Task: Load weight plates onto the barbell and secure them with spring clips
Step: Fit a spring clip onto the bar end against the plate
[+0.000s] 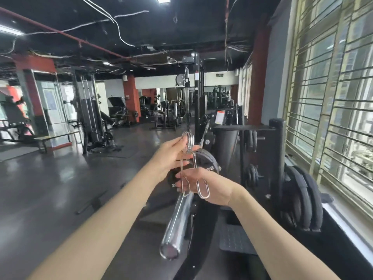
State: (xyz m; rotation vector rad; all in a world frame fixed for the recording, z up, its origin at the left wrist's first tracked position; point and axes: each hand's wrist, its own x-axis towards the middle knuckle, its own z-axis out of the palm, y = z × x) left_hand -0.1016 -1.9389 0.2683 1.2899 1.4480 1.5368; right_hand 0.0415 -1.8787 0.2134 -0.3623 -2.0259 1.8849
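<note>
- The person is showing two bare forearms, with no sleeve reaching into view.
- The left hand (169,156) is wearing no glove, ring or watch.
- The right hand (210,184) is likewise going ungloved, its wrist carrying no band.
- Fingernails are looking short and unpainted, though blur is hiding detail.

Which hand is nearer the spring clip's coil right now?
Left. The left hand pinches beside the coil of the spring clip; the right hand holds the handle loops below.

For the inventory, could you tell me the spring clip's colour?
Shiny silver metal spring clip, clearest in the head view.
</note>
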